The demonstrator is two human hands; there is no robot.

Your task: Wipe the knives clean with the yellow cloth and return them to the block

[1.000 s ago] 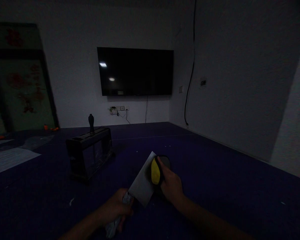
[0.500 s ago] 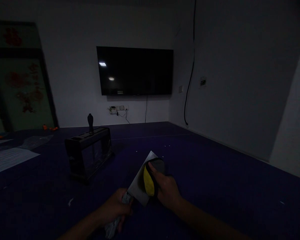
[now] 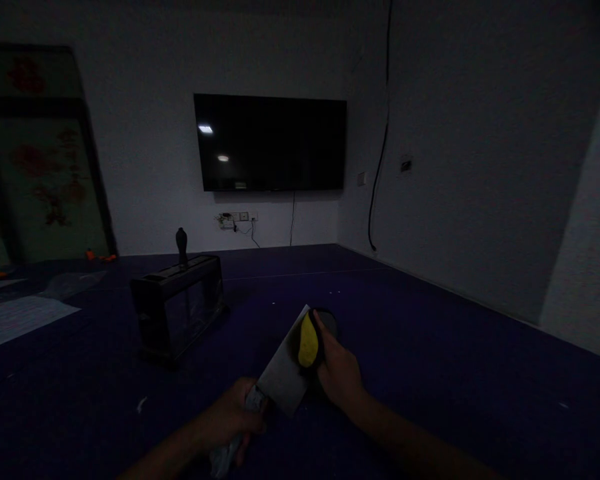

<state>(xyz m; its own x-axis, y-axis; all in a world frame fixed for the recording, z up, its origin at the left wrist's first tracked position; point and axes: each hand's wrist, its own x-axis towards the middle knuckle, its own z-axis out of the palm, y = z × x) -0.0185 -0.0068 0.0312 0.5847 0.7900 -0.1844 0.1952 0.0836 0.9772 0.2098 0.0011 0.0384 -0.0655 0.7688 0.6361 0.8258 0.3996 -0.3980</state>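
Low in the head view, my left hand point(image 3: 235, 415) is wrapped round the pale, mottled handle of a cleaver point(image 3: 284, 380). Its broad metal blade points up and to the right. My right hand point(image 3: 341, 373) is closed on a rounded yellow-and-black tool point(image 3: 309, 341) with a grey part on its far side. The tool overlaps the upper right part of the blade; its underside is hidden, so I cannot tell how it touches the metal. To the left stands a black knife holder point(image 3: 177, 277) with see-through sides and one dark handle sticking up.
Purple flooring point(image 3: 420, 387) spreads around my hands, with small white scraps on it. White sheets point(image 3: 25, 320) and clear plastic point(image 3: 75, 285) lie at the left, near orange objects point(image 3: 100, 256). A television point(image 3: 273, 143) hangs on the far wall; a black cable point(image 3: 380, 167) runs down the right wall.
My right hand and the yellow-and-black tool have moved slightly right and tilted, uncovering more of the cleaver's blade. The left hand is nearly unmoved.
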